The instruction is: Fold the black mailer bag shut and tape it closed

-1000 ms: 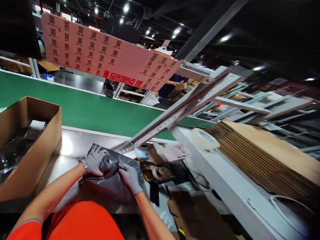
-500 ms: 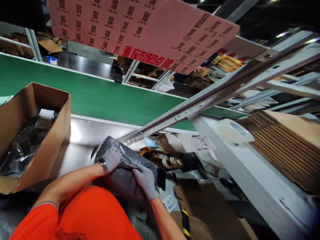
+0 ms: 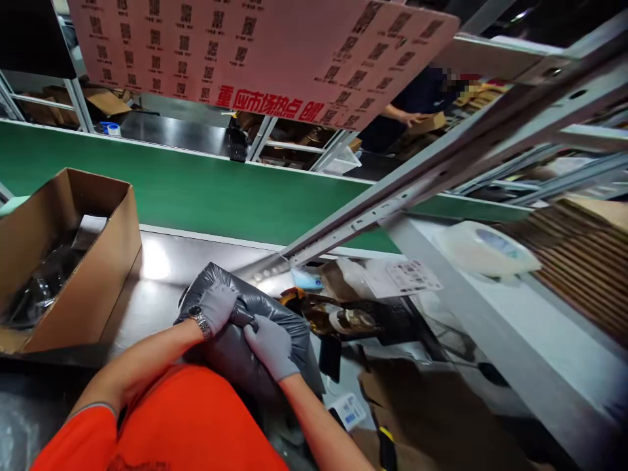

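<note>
While the left hand (image 3: 218, 307) pins the grey poly bag (image 3: 245, 327) flat on the steel table (image 3: 157, 288), right hand (image 3: 269, 345) fingers curl closed, pinching its fold.

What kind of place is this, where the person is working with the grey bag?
Most likely a parcel packing station in a warehouse. A green conveyor belt runs behind the steel table, flat cardboard sheets are stacked at the right, and both gloved hands, left hand and right hand, press a grey plastic mailer bag.
</note>
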`<state>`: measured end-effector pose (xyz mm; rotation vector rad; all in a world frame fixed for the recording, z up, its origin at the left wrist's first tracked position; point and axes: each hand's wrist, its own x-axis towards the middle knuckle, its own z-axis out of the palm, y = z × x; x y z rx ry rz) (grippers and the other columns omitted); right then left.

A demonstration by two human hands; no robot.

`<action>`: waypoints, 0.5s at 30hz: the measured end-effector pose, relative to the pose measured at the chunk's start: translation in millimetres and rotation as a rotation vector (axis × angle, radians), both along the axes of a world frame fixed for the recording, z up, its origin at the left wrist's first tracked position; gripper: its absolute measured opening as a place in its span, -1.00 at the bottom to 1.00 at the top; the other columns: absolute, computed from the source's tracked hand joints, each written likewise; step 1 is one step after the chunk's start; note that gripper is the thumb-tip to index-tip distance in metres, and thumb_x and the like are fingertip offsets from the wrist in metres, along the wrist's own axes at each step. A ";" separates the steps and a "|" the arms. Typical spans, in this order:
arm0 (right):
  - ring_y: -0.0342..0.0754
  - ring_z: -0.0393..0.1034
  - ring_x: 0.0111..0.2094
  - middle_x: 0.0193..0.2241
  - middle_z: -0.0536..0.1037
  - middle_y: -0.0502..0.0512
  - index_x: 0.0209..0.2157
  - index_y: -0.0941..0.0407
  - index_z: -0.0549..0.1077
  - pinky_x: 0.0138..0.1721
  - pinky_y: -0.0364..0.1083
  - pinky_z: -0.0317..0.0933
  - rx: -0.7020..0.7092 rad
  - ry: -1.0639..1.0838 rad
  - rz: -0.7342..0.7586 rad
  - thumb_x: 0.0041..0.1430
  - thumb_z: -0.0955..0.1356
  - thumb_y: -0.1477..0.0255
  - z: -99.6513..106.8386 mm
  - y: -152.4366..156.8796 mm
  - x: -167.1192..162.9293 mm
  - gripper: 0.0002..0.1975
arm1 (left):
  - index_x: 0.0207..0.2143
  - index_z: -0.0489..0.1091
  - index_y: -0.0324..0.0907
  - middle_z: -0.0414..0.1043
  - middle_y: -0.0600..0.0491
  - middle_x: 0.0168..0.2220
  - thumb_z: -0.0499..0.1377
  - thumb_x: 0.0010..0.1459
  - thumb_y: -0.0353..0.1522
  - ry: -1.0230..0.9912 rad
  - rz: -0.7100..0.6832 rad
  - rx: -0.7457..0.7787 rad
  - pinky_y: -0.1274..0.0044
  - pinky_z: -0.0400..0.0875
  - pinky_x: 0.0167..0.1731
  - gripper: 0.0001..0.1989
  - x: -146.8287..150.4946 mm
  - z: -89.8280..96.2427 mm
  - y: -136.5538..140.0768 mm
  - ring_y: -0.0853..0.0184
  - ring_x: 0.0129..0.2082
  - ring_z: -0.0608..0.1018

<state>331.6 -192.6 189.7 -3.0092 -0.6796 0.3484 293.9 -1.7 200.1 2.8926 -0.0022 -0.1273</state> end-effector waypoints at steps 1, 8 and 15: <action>0.17 0.70 -0.10 -0.13 0.78 0.22 -0.18 0.10 0.66 -0.24 -0.03 0.16 0.038 0.016 0.002 0.45 0.32 0.33 0.9 -4.2 0.1 -0.73 | 0.01 0.67 -0.30 0.72 -0.20 0.00 0.06 0.55 -0.50 0.007 0.020 -0.009 0.28 0.54 0.27 -0.66 -0.4 1.2 1.8 0.12 0.09 0.71; 0.38 0.69 0.10 0.11 0.74 0.36 0.47 0.16 0.35 0.02 0.08 0.42 0.365 0.120 0.181 0.12 0.61 0.02 3.1 -41.4 0.4 0.00 | -0.02 0.69 -0.30 0.72 -0.27 -0.04 0.11 0.42 -0.55 0.015 0.155 -0.024 0.30 0.61 0.03 -0.67 1.8 2.3 2.5 0.04 0.02 0.74; 0.10 0.67 -0.05 -0.08 0.79 0.16 -0.05 0.04 0.69 -0.10 -0.07 0.29 0.482 0.086 0.317 0.33 0.35 0.50 -7.7 -40.3 20.1 -0.71 | 0.00 0.66 -0.29 0.69 -0.27 -0.01 0.03 0.41 -0.55 -0.028 0.164 0.007 0.21 0.56 0.16 -0.61 -3.3 2.3 -4.7 -0.03 0.09 0.70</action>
